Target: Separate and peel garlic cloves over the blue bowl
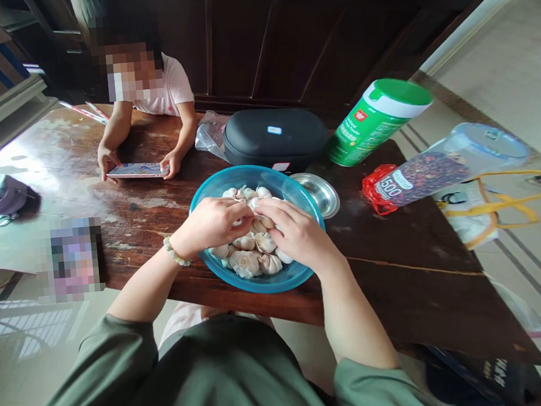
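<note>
Dark wooden table (pixel 415 291) seen from above, with the person's green sleeves (pixel 372 396) at its near edge. Both forearms cross that edge and reach into a blue bowl (pixel 249 172), which stands close to the edge. Open tabletop lies to the left of the bowl and, more widely, to its right.

Across the table, a second person (pixel 147 87) holds a phone (pixel 137 170) in both hands, well apart from the bowl. Behind the bowl are a black case (pixel 274 136), a clear plastic bag (pixel 210 135) and a green canister (pixel 377 121) lying on its side. A clear jar (pixel 422 174) with a red bag at its base rests at the right corner. A steel dish (pixel 319 192) touches the bowl's far right rim. A dark pouch (pixel 2 196) lies at far left, and a blurred object (pixel 76 258) lies near the left edge.

Garlic bulbs (pixel 247 263) fill the bowl. The left hand (pixel 210 224), with a beaded bracelet (pixel 175 252) at its wrist, and the right hand (pixel 296 233) meet above them. Their fingers curl together around one bulb (pixel 254 209), mostly hidden, at the middle of the bowl.
</note>
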`<state>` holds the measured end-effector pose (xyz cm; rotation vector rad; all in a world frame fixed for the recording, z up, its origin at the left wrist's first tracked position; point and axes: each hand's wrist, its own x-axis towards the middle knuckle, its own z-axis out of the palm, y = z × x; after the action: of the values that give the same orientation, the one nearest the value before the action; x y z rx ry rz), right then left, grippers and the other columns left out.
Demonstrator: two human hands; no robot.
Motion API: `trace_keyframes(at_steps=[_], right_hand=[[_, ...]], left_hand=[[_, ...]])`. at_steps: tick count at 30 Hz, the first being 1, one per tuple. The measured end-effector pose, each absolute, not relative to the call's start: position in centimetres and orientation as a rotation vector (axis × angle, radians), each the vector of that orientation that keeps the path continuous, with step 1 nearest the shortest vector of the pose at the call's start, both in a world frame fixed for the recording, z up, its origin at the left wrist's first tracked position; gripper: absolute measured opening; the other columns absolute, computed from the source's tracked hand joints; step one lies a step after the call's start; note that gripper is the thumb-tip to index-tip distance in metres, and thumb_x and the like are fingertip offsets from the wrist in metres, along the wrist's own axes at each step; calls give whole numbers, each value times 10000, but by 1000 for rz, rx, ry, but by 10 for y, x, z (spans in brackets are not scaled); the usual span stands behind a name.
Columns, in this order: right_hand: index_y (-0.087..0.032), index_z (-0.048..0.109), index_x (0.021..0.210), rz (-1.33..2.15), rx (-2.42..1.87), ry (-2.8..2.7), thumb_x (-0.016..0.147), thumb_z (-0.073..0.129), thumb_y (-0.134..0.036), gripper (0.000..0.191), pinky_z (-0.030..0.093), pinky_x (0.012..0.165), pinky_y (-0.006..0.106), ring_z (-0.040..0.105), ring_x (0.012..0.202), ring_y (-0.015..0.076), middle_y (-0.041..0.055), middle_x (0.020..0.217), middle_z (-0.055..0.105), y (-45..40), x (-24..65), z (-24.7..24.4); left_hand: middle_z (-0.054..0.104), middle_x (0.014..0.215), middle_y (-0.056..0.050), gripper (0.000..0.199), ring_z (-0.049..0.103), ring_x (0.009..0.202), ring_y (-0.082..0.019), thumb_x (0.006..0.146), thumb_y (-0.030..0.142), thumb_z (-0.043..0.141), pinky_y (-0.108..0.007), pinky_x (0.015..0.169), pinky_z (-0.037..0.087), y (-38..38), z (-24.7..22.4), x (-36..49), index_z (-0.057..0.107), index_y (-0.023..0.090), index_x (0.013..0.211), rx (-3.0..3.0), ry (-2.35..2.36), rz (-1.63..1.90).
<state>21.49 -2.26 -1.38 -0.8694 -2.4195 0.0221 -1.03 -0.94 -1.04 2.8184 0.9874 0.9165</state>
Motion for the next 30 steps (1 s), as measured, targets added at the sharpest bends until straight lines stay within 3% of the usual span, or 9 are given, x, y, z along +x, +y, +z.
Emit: trace_keyframes(at_steps=[10, 14, 30], right_hand=[[-193, 554, 1321, 45, -860, -2396, 870, 414, 15, 516, 537, 1067, 446, 614, 1255, 243, 121, 1300, 661, -23, 214, -14], [-181, 558, 1333, 10, -859, -2416, 869, 442, -3, 511, 536, 1063, 457, 623, 1238, 255, 126, 1298, 668, -23, 215, -15], [-149, 581, 1282, -78, -825, -2430, 876, 454, -12, 446, 567, 1018, 442, 657, 1189, 263, 142, 1263, 689, -24, 213, -14]], left_hand=[[677, 719, -38, 278, 630, 656, -146, 989, 301, 469, -263, 609, 409, -10, -7, -10, 655, 144, 853, 2793, 1024, 907], [670, 709, -32, 326, 623, 642, -137, 998, 387, 479, -255, 597, 400, -11, -6, -9, 662, 150, 871, 2762, 1048, 905], [676, 725, -27, 185, 610, 616, -128, 944, 274, 524, -256, 555, 368, -13, -8, -7, 594, 160, 817, 2940, 1027, 934]])
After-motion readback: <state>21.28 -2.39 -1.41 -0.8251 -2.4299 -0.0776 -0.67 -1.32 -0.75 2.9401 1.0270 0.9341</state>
